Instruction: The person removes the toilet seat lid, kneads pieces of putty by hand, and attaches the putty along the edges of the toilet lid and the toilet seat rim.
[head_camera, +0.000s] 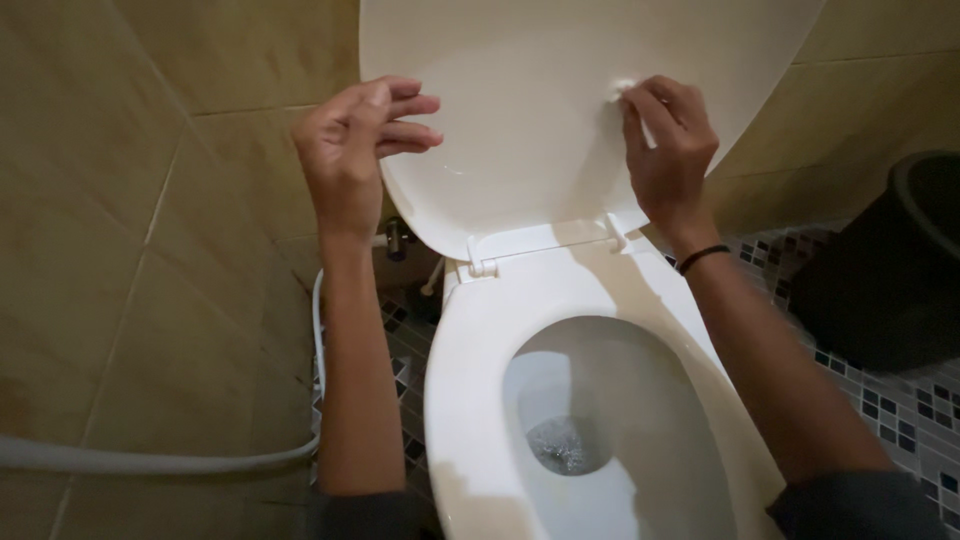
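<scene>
- Right hand (668, 150): its fingers (640, 105) are bunched shut on one small white wad (624, 88), pressed against the inner face of the raised lid (540, 100).
- One black band (703, 257) circles that wrist, just below the hand.
- Left hand (355, 150): fingers (410, 130) spread loose and slightly curled, gripping nothing, their tips lying on the left edge of the lid.
- The one lid stands upright between the two hands, leaning back toward the tiled wall (150, 200).
- Below the fingers, two white hinges (482, 266) tie the lid to the toilet.
- Further down, one white bowl (470, 400) sits open, with water at the bottom, between the two forearms.
- Out past the left hand: one small metal valve (397, 238) just under the wrist, and one pale hose (150, 462) trailing low along the wall.
- Out past the right hand: one dark bin (890, 270) on the mosaic floor (900, 410), well apart from the fingers.
</scene>
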